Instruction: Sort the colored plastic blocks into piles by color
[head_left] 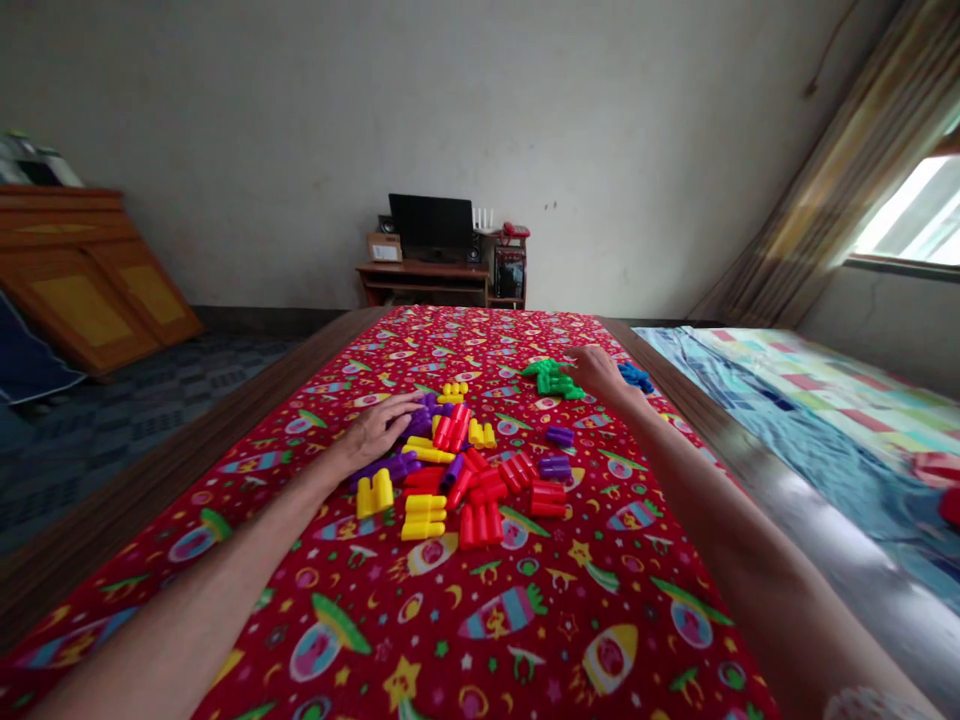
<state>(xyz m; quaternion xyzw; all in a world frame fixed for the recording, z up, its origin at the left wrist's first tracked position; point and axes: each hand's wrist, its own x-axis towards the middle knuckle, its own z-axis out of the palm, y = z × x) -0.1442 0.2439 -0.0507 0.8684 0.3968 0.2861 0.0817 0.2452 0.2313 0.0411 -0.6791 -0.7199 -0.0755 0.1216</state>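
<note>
My left hand (381, 430) rests at the left side of a mixed pile, its fingers stretched over the purple plastic building blocks (421, 418). Around it lie yellow blocks (375, 494) and, further right, red blocks (487, 486). Two purple blocks (555, 467) sit apart at the pile's right. Farther off, my right hand (598, 370) is just right of a small heap of green blocks (555, 380), with one finger reaching out to the left and nothing visible in its grasp. Its other fingers are mostly hidden. Blue blocks (636, 377) lie beyond its right side, partly covered by the wrist.
A red patterned cloth (495, 615) covers the long wooden table (720, 490). Right of it is a bed (780, 400) with blue and patchwork bedding. A desk (427, 270) with a monitor (432, 225) stands against the far wall, and a wooden cabinet (90, 280) at left.
</note>
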